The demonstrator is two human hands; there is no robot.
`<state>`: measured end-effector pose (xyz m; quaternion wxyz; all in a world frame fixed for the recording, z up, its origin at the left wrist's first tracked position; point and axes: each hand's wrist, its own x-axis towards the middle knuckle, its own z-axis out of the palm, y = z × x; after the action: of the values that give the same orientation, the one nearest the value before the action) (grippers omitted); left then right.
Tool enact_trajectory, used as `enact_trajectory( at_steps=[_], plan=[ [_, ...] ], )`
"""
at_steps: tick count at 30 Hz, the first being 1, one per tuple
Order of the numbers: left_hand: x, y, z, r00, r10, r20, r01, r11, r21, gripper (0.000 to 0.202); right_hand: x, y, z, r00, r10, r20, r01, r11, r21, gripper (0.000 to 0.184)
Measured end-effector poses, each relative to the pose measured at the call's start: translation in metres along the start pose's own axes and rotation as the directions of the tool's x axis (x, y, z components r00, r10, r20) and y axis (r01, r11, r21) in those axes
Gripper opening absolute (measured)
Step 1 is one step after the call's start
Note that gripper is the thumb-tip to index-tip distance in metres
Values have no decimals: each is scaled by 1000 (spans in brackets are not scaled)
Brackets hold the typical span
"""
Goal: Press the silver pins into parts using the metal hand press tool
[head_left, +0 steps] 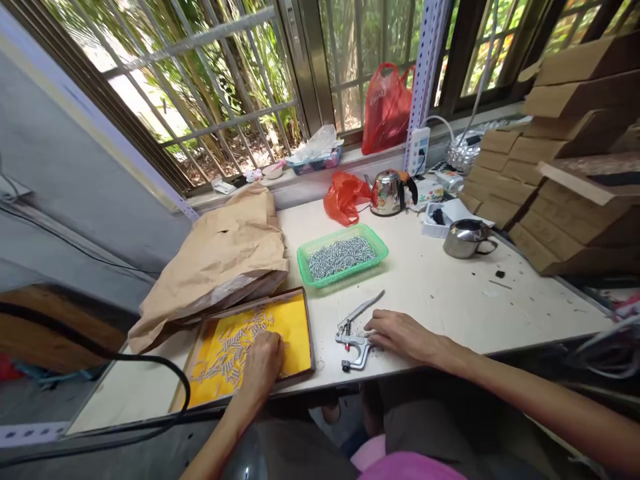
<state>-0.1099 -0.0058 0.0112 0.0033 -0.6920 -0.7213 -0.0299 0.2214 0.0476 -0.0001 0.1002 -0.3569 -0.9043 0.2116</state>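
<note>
My left hand (263, 363) is over a shallow tray (311, 347) with a yellow bottom, at the table's front edge. Its fingers are curled down and together among small metal pins (234, 353); whatever they pinch is hidden. To the right, silver snap-fastener pliers (356, 342) lie on the table, their C-shaped jaw toward me and one handle raised. My right hand (400, 333) is closed around the other handle, which the fingers mostly cover. Beyond both hands, a green plastic basket (323, 280) holds a heap of similar small metal pieces (343, 257).
A large brown paper bag (220, 247) lies behind the tray. Farther back are a red plastic bag (345, 197) and a kettle (387, 193). A steel jug (465, 240) stands right, beside stacked cardboard boxes (550, 180). A black cable (165, 363) hangs at left.
</note>
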Motion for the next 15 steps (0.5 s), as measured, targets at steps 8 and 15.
enact_trajectory(
  at_steps=[8, 15],
  plan=[
    [2, 90, -21, 896, -86, 435, 423, 457, -782, 30, -28, 5, 9, 991, 113, 77, -104, 988, -116, 22],
    [-1, 129, 9, 830, -42, 557, 531, 369, -763, 35, -27, 13, 5, 991, 109, 78, -93, 978, -187, 24]
  ],
)
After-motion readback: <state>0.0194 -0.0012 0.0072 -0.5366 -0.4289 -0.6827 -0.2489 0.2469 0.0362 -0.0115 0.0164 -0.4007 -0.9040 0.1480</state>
